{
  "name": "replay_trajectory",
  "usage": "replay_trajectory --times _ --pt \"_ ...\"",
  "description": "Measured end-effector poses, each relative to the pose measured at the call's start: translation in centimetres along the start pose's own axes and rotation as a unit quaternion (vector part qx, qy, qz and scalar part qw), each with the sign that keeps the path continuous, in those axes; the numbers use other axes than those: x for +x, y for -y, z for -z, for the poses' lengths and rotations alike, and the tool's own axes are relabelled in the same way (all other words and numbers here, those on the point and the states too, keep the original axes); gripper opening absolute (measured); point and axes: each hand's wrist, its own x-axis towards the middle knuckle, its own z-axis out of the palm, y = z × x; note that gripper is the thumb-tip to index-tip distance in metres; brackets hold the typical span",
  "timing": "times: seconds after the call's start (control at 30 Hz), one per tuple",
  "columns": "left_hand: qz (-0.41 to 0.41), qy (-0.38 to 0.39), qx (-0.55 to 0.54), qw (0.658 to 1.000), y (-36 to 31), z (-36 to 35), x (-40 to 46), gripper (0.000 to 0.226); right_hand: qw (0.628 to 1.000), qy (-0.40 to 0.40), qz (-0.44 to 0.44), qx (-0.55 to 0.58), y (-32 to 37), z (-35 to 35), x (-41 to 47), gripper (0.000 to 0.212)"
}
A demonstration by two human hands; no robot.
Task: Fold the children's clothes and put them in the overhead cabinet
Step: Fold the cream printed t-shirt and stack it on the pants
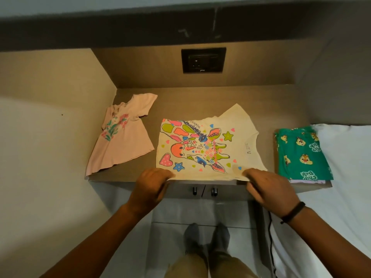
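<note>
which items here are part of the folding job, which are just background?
Job:
- cream giraffe-print T-shirt, near edge gripped by left hand and right hand
- pink floral top, lying unfolded
- green cartoon-print garment, already folded

Background:
- wall socket
- countertop
- white bedding
- drawer handles

Near edge of the giraffe shirt [206,149] under both hands' fingertips; socket panel [203,60] markings too dim.
</note>
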Motion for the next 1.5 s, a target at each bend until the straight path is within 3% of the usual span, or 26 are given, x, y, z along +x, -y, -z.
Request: replay_trajectory --times 0.07,0.17,0.27,0.47,0.53,0.67,0.8,0.97,1.1,1.17,1.23,1.3,1.4,1.5 --pt "0.024 -0.031 -0.001 0.999 0.2 1.4 2.5 0.03 0.999 -0.032 -0.016 -0.01 0.0 2.5 2.0 0.032" --pt "0.064 -0.036 0.02 0.997 1.8 2.6 6.9 0.021 0.999 -0.037 -0.022 -0.027 -1.0 5.9 7.0 0.015" --pt "0.097 -0.011 0.05 0.994 4.5 2.3 11.3 0.023 0.998 -0.003 -0.054 -0.024 -3.0 7.0 12.9 0.009" --pt "0.172 0.083 0.132 0.973 7.3 -1.9 18.2 0.032 0.979 0.096 -0.16 -0.087 -7.2 3.0 22.3 0.017" --pt "0.211 0.11 0.158 0.958 6.5 -3.6 19.0 0.043 0.977 0.092 -0.162 -0.102 -7.4 1.3 22.5 0.024" --pt "0.212 0.149 0.084 0.962 2.5 -6.9 18.3 0.066 0.992 -0.002 -0.096 -0.087 -4.8 -2.0 19.9 0.049" --pt "0.24 0.191 0.086 0.948 0.0 -8.2 15.7 0.069 0.992 0.061 -0.107 -0.042 -3.2 -5.3 16.3 0.065" --pt "0.222 0.201 0.088 0.95 -2.1 -8.1 13.4 0.067 0.989 0.071 -0.118 -0.05 -2.7 -6.1 12.5 0.068" --pt "0.204 0.196 0.049 0.958 -0.1 -6.8 14.9 0.059 0.992 0.091 -0.086 -0.001 -3.8 -4.1 14.2 0.064" --pt "0.163 0.193 0.053 0.966 1.7 -5.1 16.1 0.055 0.992 0.115 -0.032 -0.043 -4.9 -2.3 15.5 0.06" --pt "0.11 0.249 0.083 0.959 3.5 -3.0 17.7 0.056 0.977 0.173 0.024 -0.118 -5.8 -0.7 17.1 0.061" --pt "0.08 0.35 0.101 0.928 4.8 -1.3 20.0 0.055 0.96 0.224 0.047 -0.161 -6.0 0.7 18.7 0.062" --pt "0.066 0.494 0.093 0.862 5.0 0.1 23.0 0.043 0.951 0.281 0.051 -0.123 -5.6 1.9 20.4 0.049" --pt "0.072 0.547 0.07 0.831 4.8 0.1 23.9 0.032 0.942 0.326 0.026 -0.07 -5.6 2.6 20.9 0.038"
